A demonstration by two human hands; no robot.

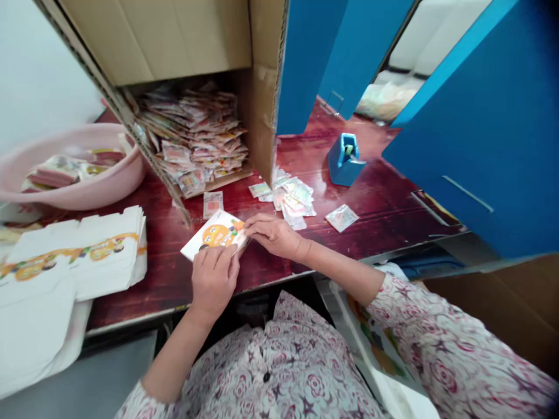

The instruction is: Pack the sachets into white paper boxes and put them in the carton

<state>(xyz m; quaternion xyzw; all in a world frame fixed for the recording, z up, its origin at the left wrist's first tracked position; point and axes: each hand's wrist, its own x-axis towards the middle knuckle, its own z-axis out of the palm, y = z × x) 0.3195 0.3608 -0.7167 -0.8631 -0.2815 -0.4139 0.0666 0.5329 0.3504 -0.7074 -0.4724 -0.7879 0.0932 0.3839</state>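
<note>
A small white carton [217, 230] printed with an orange cartoon figure lies slanted at the table's front. My left hand [213, 276] grips its near side, fingers laid over the top face and the thumb toward the right end. At that right end, the bent fingers of my right hand [275, 235] pinch the carton's edge and hide part of it. Just beyond the carton lies a single small clear packet [213, 205] with pinkish contents. To the right of it is a loose pile of similar packets [293, 199].
An open cardboard box [262, 116] full of packets stands behind. Left are a pink basin [87, 195] and stacked flat printed cartons [117, 256]. A blue tape dispenser [343, 166], a lone packet [342, 217] and blue panels [480, 134] are on the right.
</note>
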